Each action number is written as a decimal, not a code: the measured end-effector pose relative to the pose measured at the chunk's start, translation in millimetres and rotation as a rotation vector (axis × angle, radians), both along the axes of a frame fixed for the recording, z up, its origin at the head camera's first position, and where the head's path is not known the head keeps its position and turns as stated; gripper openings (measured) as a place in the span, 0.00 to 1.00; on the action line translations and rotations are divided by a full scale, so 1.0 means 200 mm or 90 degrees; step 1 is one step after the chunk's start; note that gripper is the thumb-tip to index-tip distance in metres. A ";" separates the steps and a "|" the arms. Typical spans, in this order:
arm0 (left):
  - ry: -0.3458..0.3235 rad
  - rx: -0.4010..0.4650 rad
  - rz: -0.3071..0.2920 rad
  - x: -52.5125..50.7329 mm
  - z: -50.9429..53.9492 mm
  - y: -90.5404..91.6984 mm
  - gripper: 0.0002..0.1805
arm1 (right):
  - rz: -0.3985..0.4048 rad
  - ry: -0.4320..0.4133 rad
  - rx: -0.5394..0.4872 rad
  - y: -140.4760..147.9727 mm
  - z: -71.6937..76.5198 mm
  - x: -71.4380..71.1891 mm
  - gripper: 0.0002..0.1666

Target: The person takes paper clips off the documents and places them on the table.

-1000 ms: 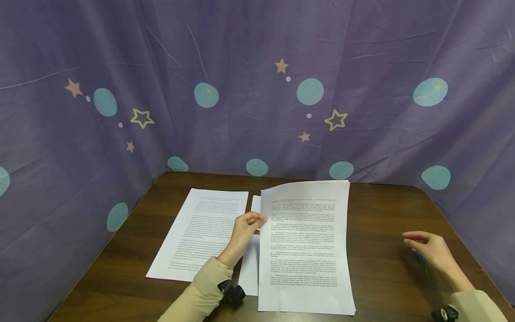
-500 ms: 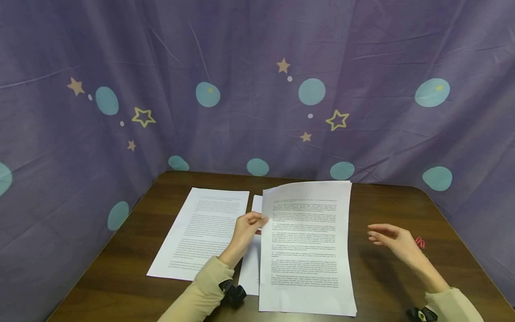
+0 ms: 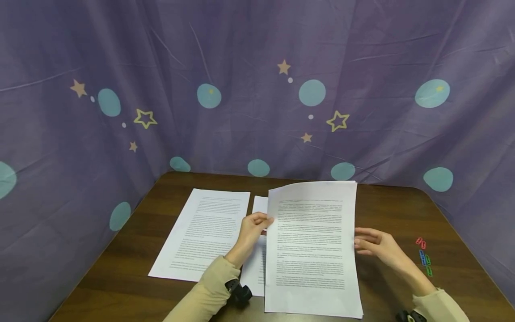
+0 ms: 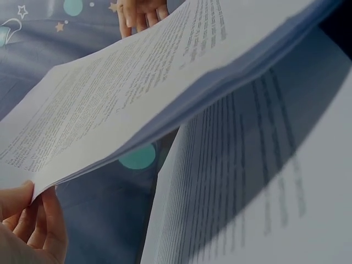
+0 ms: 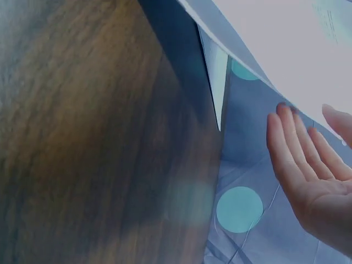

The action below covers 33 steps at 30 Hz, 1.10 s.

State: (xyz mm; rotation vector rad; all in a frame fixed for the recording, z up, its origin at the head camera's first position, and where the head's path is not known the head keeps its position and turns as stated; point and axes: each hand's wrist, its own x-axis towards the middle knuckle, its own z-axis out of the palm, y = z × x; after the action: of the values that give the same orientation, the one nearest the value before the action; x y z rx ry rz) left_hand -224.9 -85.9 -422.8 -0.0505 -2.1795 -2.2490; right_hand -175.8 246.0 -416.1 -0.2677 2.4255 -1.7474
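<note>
My left hand [image 3: 248, 235] pinches the left edge of a stack of printed paper sheets [image 3: 310, 255] between thumb and fingers, and the stack is lifted off the table with its top bent back. In the left wrist view, several layered sheets [image 4: 110, 110] show along the edge, the thumb on top. At the stack's right edge is my right hand [image 3: 380, 247]. The right wrist view shows its fingers [image 5: 289, 146] fairly straight and the thumb apart from them, close to the paper edge; whether they touch it I cannot tell.
A printed sheet [image 3: 205, 232] lies on the brown table [image 3: 120, 264] at the left. Another paper [image 3: 253, 273] lies partly under the raised stack. Red, blue and green paper clips [image 3: 422, 257] lie at the right. A purple curtain [image 3: 241, 89] hangs behind the table.
My right hand has moved left from over the paper clips to the stack's right edge, uncovering the clips. My left hand keeps its pinch, shifting slightly right with the stack.
</note>
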 end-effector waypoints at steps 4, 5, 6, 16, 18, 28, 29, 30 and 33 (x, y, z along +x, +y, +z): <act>0.006 -0.002 0.000 -0.01 -0.01 0.04 0.11 | -0.023 -0.019 0.012 0.00 0.00 0.00 0.29; 0.005 -0.003 -0.001 -0.01 0.00 0.05 0.11 | -0.028 -0.018 0.017 0.01 0.00 0.00 0.28; 0.004 -0.003 -0.005 -0.01 0.00 0.06 0.11 | -0.041 -0.021 0.021 0.01 0.00 0.00 0.28; -0.005 0.032 -0.054 0.02 0.10 0.20 0.11 | -0.091 -0.018 0.062 0.17 0.01 0.01 0.30; -0.004 0.040 -0.059 0.03 0.12 0.23 0.10 | -0.088 -0.013 0.054 0.24 -0.04 -0.01 0.27; -0.044 0.073 -0.067 0.01 0.10 0.41 0.11 | -0.127 -0.007 0.126 0.59 -0.27 -0.13 0.34; -0.045 0.077 -0.069 0.01 0.10 0.42 0.11 | -0.132 -0.008 0.142 0.62 -0.30 -0.15 0.36; -0.045 0.080 -0.071 0.01 0.10 0.44 0.11 | -0.140 -0.011 0.157 0.66 -0.32 -0.16 0.38; -0.050 0.097 -0.079 0.01 0.09 0.50 0.10 | -0.161 -0.011 0.189 0.76 -0.40 -0.20 0.39</act>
State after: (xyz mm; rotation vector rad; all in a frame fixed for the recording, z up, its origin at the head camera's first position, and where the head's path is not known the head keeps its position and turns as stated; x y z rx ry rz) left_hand -223.7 13.3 -404.3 -0.0998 -2.0881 -2.5185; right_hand -215.5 398.6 -495.4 0.0914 2.7583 -1.4322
